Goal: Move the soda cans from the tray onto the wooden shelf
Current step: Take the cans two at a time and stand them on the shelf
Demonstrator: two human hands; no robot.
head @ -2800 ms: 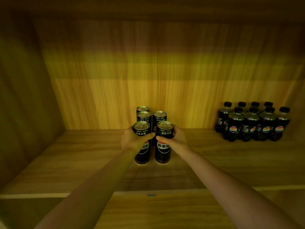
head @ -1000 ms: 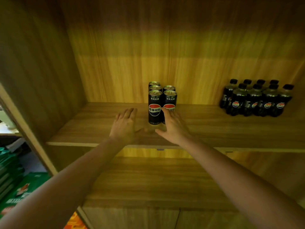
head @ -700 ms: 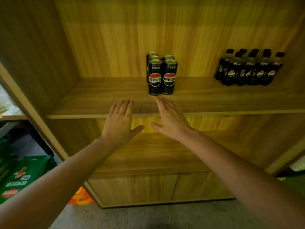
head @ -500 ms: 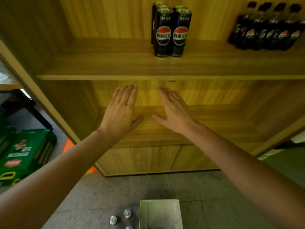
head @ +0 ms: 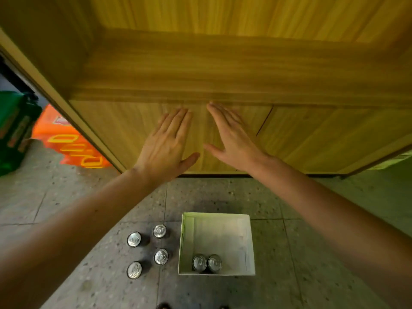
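Note:
A white open tray [head: 225,233] sits on the stone floor below me with two soda cans [head: 207,262] upright in its near left corner. Several more soda cans [head: 147,250] stand on the floor to the tray's left, seen from above by their silver tops. My left hand [head: 166,144] and my right hand [head: 231,139] hover flat, fingers spread and holding nothing, in front of the cabinet doors, well above the tray. A lower wooden shelf [head: 223,72] fills the top of the view; the shelf with the placed cans is out of frame.
The wooden cabinet doors [head: 312,139] rise straight ahead of the tray. At the left, past the cabinet's side panel, lie a green crate [head: 13,130] and orange packaging [head: 66,141]. Grey speckled floor tiles [head: 289,275] surround the tray.
Both hands let go of the two cans on the shelf and drew back open. The view tipped down from the shelf to the floor, bringing the tray and loose cans into sight.

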